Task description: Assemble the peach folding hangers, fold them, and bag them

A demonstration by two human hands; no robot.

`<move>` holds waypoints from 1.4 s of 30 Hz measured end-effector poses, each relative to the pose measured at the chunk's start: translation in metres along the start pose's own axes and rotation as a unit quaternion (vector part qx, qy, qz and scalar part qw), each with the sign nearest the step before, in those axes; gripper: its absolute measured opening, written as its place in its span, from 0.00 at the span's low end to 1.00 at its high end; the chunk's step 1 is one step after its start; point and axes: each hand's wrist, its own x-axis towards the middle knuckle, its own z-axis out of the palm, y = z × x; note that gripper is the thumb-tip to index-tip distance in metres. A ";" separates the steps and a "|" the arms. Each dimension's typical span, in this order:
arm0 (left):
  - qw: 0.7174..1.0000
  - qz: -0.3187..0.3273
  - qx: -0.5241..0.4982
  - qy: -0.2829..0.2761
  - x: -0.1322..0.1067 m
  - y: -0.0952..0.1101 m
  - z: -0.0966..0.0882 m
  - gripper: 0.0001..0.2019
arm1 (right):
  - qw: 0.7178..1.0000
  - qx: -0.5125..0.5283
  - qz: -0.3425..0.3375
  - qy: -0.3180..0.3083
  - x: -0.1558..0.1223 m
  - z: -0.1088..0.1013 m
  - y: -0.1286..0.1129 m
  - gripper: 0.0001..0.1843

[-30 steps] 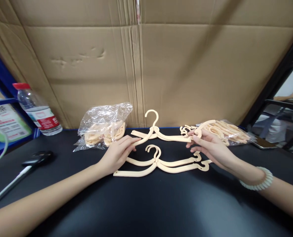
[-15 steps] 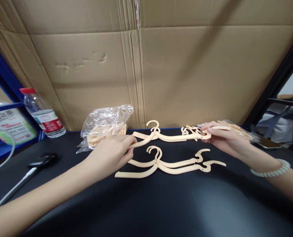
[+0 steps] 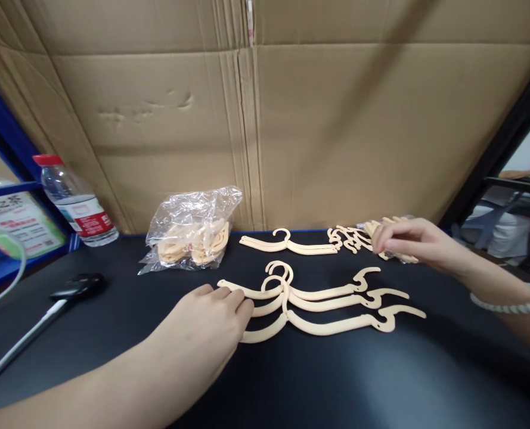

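Three cream plastic folding hangers lie in a stack of rows on the black table, each with a curved hook piece on its right end. My left hand [image 3: 211, 319] is closed on the left arm of the nearest hanger [image 3: 331, 325]; that arm's tip is hidden under the fingers. Behind it lie the middle hanger [image 3: 322, 305] and the farthest of the three [image 3: 318, 294]. My right hand [image 3: 410, 241] hovers by a heap of loose hook pieces [image 3: 349, 238], fingers curled against the thumb; whether anything is between them is hidden.
Behind the rows lie more hangers [image 3: 267, 244] without end pieces. A clear bag [image 3: 191, 235] of cream parts stands at the back left, another cream pile [image 3: 392, 223] at the back right. On the left are a water bottle [image 3: 83, 208] and a black device [image 3: 77, 287] with a white cable.
The hanger held between both hands has come down to the front of the row. My right hand has let go of its end and moved to the loose pieces; my left hand has moved nearer.
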 end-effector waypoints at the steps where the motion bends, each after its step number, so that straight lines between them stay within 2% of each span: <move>1: 1.000 0.001 -0.014 0.000 0.000 0.001 0.000 0.11 | 0.999 -0.028 -0.013 -0.037 0.000 0.004 -0.005 0.18; 4: 0.999 0.012 -0.050 -0.005 0.000 0.005 -0.001 0.09 | 0.985 -0.086 -0.061 -0.140 -0.004 0.024 -0.022 0.15; 8: 0.998 0.021 -0.052 0.036 -0.001 0.008 0.008 0.15 | 0.958 -0.154 -0.086 -0.225 -0.011 0.056 -0.041 0.34; 11: 0.995 0.042 -0.042 0.081 0.002 0.005 0.020 0.16 | 0.947 -0.188 -0.081 -0.247 -0.013 0.069 -0.042 0.33; 16: 0.988 0.054 -0.056 0.131 0.014 -0.002 0.031 0.13 | 0.955 -0.177 -0.109 -0.210 -0.010 0.068 -0.026 0.23; 27: 0.962 0.018 -0.173 0.210 0.040 -0.018 0.051 0.10 | 0.965 -0.186 -0.132 -0.133 -0.003 0.067 0.006 0.18; 33: 0.937 0.023 -0.232 0.261 0.043 -0.022 0.063 0.11 | 0.961 -0.200 -0.145 -0.122 -0.003 0.069 0.006 0.18; 38: 0.923 0.044 -0.246 0.294 0.040 -0.021 0.062 0.13 | 0.956 -0.219 -0.169 -0.094 -0.002 0.071 0.004 0.18; 42: 0.913 0.069 -0.256 0.310 0.040 -0.020 0.061 0.12 | 0.957 -0.226 -0.171 -0.063 -0.001 0.072 0.006 0.14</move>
